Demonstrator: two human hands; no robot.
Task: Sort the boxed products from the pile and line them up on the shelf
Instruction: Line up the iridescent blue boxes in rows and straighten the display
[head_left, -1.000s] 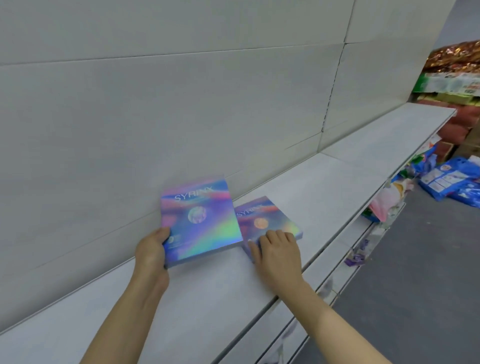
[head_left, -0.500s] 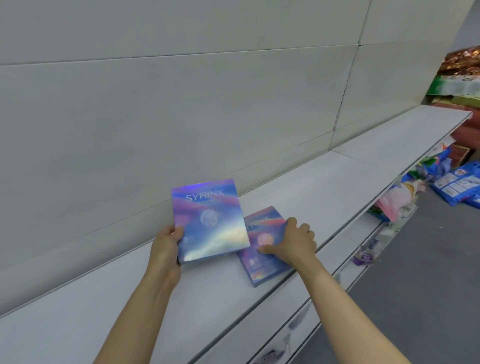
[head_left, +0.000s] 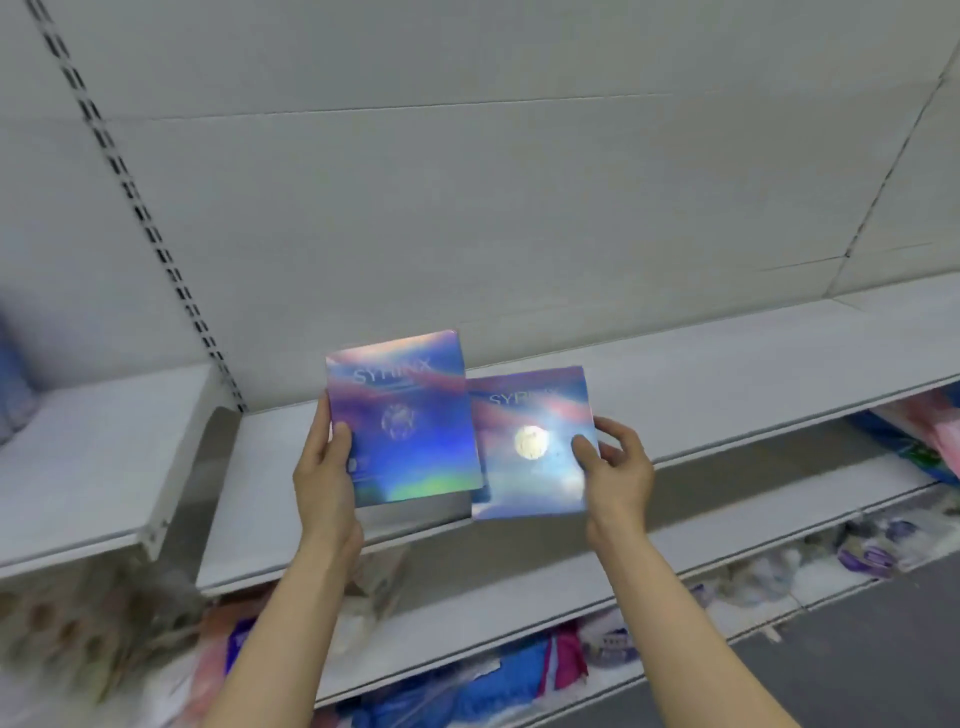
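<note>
Your left hand (head_left: 324, 470) grips one shiny box (head_left: 402, 418), your right hand (head_left: 615, 465) another box (head_left: 530, 447), above the shelf (head_left: 727, 374).

Beyond the fingertips of both hands, the shelf (head_left: 675, 374) top lies bare to the back panel (head_left: 493, 208). The two boxes, left (head_left: 402, 415) and right (head_left: 530, 441), fill the space between the thumbs. Under the wrists, packets (head_left: 493, 670) crowd the lower shelf.

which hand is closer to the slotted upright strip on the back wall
Left. The left hand grips the left box just right of and below the slotted strip; the right hand, holding the other box, is farther right.
</note>
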